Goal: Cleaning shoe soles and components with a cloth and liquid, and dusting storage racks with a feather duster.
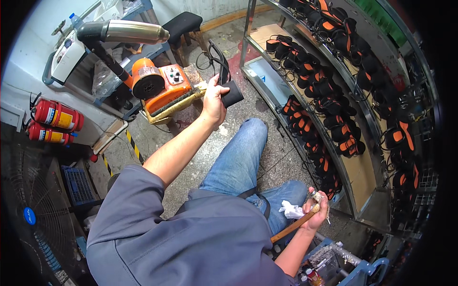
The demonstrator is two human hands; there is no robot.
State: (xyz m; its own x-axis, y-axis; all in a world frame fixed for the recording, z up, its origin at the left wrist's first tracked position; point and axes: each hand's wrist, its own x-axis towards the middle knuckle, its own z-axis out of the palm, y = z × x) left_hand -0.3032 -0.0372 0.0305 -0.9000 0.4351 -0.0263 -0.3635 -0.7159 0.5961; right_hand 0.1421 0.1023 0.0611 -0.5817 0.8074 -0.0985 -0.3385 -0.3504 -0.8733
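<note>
Held out in front, my left hand [214,102] is closed around a black strappy shoe [232,94], beside the orange machine [168,88]. A thin dark strap loops up past my fingers; the hand hides part of the shoe. Low on the right, near my knee, my right hand [318,214] grips a tool with a wooden handle [293,227]. Whitish crust covers the tool's end by my fingers, and its exact kind cannot be made out. A crumpled white cloth [290,209] sits against the same hand.
A metal rack [350,183] with black and orange shoes [329,102] curves along the right. A silver-tipped arm [136,32] rises above the orange machine. At left are red fire extinguishers [57,117] and a fan [45,214]. A black stool [183,25] stands behind.
</note>
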